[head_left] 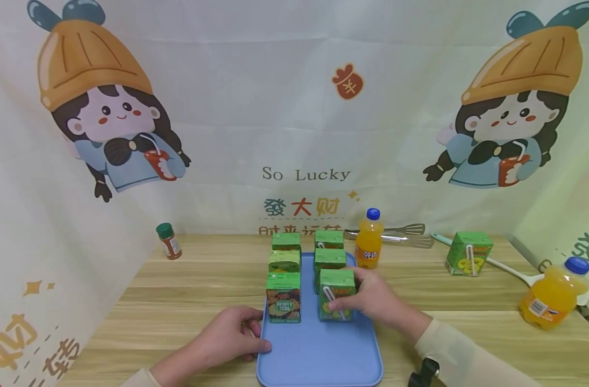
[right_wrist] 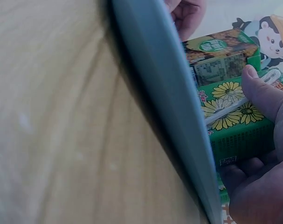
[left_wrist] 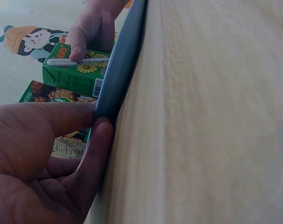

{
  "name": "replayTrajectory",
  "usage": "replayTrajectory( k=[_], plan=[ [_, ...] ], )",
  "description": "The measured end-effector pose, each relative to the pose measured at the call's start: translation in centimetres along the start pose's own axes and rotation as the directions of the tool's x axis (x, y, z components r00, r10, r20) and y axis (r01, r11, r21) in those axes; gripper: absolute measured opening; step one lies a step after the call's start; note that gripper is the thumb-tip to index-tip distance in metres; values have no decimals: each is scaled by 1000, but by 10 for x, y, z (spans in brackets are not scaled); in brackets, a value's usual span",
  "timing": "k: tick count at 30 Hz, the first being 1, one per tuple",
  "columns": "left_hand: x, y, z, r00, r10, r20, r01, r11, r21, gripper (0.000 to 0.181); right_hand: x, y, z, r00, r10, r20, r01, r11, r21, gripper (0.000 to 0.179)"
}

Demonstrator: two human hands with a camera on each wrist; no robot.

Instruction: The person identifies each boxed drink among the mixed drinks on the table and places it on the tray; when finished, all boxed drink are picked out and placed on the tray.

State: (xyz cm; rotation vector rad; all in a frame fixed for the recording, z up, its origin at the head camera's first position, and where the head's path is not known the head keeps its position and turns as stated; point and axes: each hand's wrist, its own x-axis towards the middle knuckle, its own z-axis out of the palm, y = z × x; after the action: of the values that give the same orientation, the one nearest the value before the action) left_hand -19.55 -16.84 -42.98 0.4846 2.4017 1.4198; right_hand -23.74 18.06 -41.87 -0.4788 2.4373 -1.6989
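Observation:
A blue tray (head_left: 318,357) lies on the wooden table with several drink cartons standing on it in two columns. My left hand (head_left: 233,333) pinches the tray's left rim between thumb and fingers, as the left wrist view also shows. At the front of the right column, my right hand (head_left: 378,301) grips a green juice carton (head_left: 335,279), thumb across the front beside its white straw. Yellow flowers decorate this carton. Opposite it, a green and brown carton (head_left: 283,306) fronts the left column. Behind these two, the other cartons are partly hidden.
An orange drink bottle (head_left: 369,247) stands at the tray's back right, near metal kitchen utensils (head_left: 410,236). Farther right are another green carton (head_left: 470,255), a long-handled white utensil (head_left: 512,271) and a second orange bottle (head_left: 553,298). A green-capped spice jar (head_left: 170,244) stands back left.

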Motion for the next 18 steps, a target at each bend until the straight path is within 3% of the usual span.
replayTrajectory(
  k=[6,18],
  plan=[
    [1,0,0,1000,-2,5,2,1000,2,68,2,4,3,998,-53,21,54,998,-25,59],
    [2,-1,0,1000,-4,8,4,1000,11,71,0,3,3,996,-74,49,78,995,-68,66]
  ],
)
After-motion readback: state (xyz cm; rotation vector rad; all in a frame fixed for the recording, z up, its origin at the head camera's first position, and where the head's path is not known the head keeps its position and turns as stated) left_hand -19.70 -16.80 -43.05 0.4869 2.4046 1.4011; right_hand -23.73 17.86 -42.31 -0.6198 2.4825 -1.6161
